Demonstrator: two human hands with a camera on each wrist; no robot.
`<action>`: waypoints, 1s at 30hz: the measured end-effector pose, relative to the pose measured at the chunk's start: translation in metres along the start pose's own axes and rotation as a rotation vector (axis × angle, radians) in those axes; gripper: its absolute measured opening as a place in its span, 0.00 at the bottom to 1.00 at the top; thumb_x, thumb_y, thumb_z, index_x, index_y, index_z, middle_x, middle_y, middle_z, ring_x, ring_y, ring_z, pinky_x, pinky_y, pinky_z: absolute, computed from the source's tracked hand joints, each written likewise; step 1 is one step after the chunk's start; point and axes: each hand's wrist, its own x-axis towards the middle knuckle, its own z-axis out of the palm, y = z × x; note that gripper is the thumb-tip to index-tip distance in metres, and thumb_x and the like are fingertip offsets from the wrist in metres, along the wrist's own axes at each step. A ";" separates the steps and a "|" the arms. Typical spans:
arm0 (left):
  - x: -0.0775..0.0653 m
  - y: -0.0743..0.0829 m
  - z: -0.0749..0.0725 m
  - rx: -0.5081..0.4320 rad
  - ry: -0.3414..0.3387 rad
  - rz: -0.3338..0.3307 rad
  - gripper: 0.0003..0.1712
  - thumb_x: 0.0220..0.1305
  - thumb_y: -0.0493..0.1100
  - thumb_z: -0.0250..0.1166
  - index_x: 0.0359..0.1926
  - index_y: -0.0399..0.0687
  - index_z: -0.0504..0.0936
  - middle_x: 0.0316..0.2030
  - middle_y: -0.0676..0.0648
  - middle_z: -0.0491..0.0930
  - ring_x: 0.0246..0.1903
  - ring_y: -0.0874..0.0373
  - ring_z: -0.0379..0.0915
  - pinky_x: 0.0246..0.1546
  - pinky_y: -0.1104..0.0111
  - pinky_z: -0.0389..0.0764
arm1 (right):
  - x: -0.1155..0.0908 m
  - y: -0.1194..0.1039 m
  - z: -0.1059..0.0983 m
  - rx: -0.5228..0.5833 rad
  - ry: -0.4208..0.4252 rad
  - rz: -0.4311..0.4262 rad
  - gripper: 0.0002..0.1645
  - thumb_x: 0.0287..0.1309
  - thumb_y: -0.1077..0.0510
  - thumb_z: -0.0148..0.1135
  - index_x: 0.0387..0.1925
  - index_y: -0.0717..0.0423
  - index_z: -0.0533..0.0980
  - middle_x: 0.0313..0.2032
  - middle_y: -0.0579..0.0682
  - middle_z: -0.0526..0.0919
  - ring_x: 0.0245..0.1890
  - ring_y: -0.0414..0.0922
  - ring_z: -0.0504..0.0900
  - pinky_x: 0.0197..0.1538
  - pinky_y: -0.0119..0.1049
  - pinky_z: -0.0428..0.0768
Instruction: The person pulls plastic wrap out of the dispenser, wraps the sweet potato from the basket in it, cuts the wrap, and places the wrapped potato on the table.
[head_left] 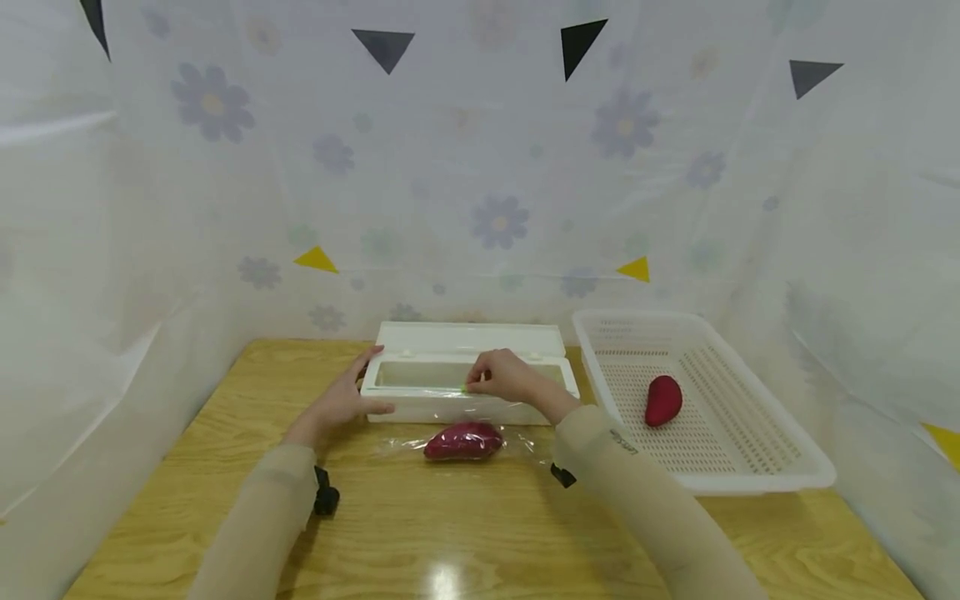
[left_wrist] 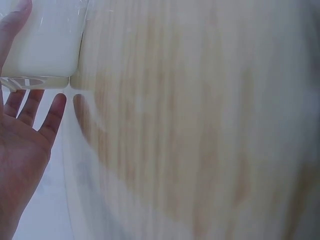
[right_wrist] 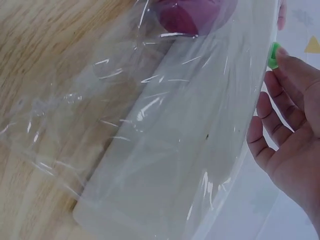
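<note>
The left hand (head_left: 347, 402), spread wide, grips the box (head_left: 427, 408) at its 9 o'clock end while the right hand (head_left: 508, 377) pinches the green slider (right_wrist: 273, 56), apparently cutting film (right_wrist: 110, 110) covering the sweet potato (head_left: 463, 442) at 6 o'clock, which calls for a straight slide.
</note>
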 end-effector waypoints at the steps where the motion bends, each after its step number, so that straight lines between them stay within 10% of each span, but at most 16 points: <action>1: 0.000 0.000 0.001 -0.002 0.001 -0.003 0.66 0.40 0.55 0.78 0.73 0.69 0.43 0.70 0.38 0.51 0.61 0.41 0.61 0.53 0.51 0.71 | -0.001 -0.001 0.000 -0.005 -0.003 -0.003 0.06 0.58 0.55 0.64 0.32 0.51 0.84 0.31 0.44 0.80 0.28 0.36 0.74 0.32 0.28 0.74; 30: 0.004 -0.006 0.000 0.032 0.009 0.021 0.66 0.41 0.55 0.78 0.73 0.69 0.42 0.70 0.38 0.50 0.62 0.41 0.59 0.57 0.47 0.66 | -0.045 0.017 -0.035 -0.129 -0.022 0.039 0.05 0.57 0.58 0.65 0.30 0.55 0.83 0.30 0.45 0.81 0.28 0.37 0.75 0.34 0.30 0.75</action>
